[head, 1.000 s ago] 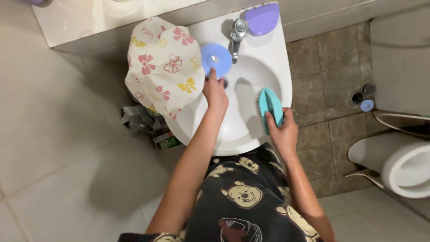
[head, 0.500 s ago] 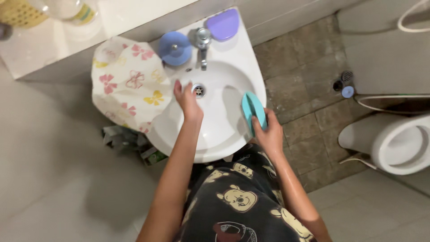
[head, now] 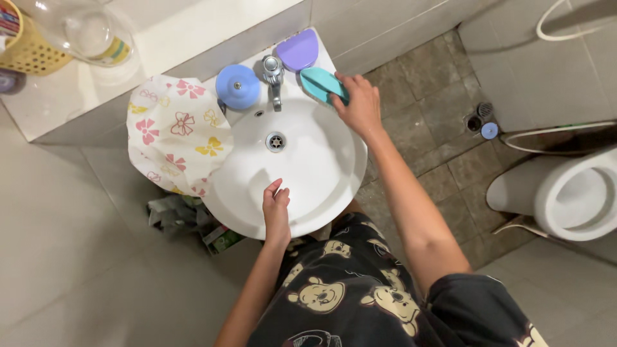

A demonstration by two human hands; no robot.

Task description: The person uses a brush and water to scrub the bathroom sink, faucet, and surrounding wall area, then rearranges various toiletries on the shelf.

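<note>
I look down on a white round sink [head: 321, 186] with a drain [head: 276, 141] and a chrome tap [head: 273, 74]. My right hand [head: 357, 103] reaches to the sink's back right rim and grips a teal scrubbing brush [head: 321, 85], next to a purple soap case [head: 297, 50]. My left hand [head: 276, 209] rests empty on the basin's near edge, fingers loosely together. A blue round sink plug [head: 237, 86] lies on the back left rim beside the tap.
A bow-patterned shower cap [head: 177, 132] drapes over the sink's left side. A counter [head: 160, 38] behind holds a clear bottle [head: 90, 32] and a yellow basket [head: 26, 45]. A toilet [head: 565, 199] stands right; a floor drain [head: 479, 119] and packets [head: 186, 218] lie below.
My right hand carried the teal brush from the basin's right side up to the back rim. My left hand set the blue plug by the tap, then drew back to the near edge.
</note>
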